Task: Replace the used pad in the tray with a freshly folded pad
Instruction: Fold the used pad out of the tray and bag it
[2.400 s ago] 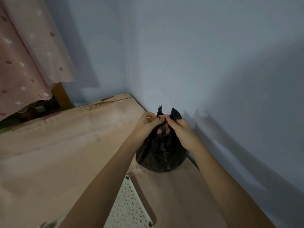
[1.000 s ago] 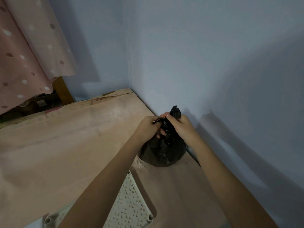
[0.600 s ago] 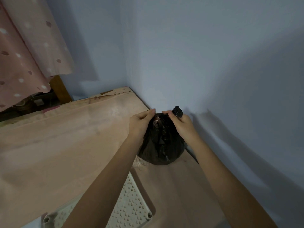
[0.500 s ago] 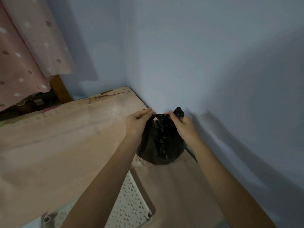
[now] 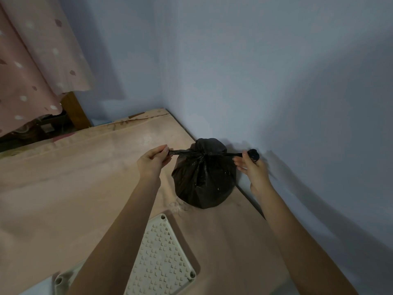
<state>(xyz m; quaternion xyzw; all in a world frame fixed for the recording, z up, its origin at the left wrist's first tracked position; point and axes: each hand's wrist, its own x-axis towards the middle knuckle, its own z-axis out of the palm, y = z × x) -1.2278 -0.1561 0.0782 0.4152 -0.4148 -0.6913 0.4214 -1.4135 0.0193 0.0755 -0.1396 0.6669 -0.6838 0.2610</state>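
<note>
Left hand point(image 5: 152, 161): I pinch one twisted tail of the black bag point(image 5: 204, 177) between thumb and fingertips, drawing it out leftward.
Right hand point(image 5: 251, 167): I grip the other tail, its bunched end point(image 5: 253, 155) showing past my thumb; remaining fingers loosely spread.
Reason for hold: opposite pulls look meant to cinch the knot on top of the bag.
Black bag: full, rounded, glossy, creased; neck gathered tight at the knot; it stands on the pink surface point(image 5: 74, 177) at its right edge, near the far right corner, close to the blue wall point(image 5: 276, 81).
Used pad: not visible; presumably inside the bag, though I cannot tell.
Tray point(image 5: 161, 256): pale, perforated; lies near the surface's near edge, partly under my left forearm.
Fresh pad: not in view.
Curtain point(image 5: 32, 60): pink, spotted, hanging at far left.
</note>
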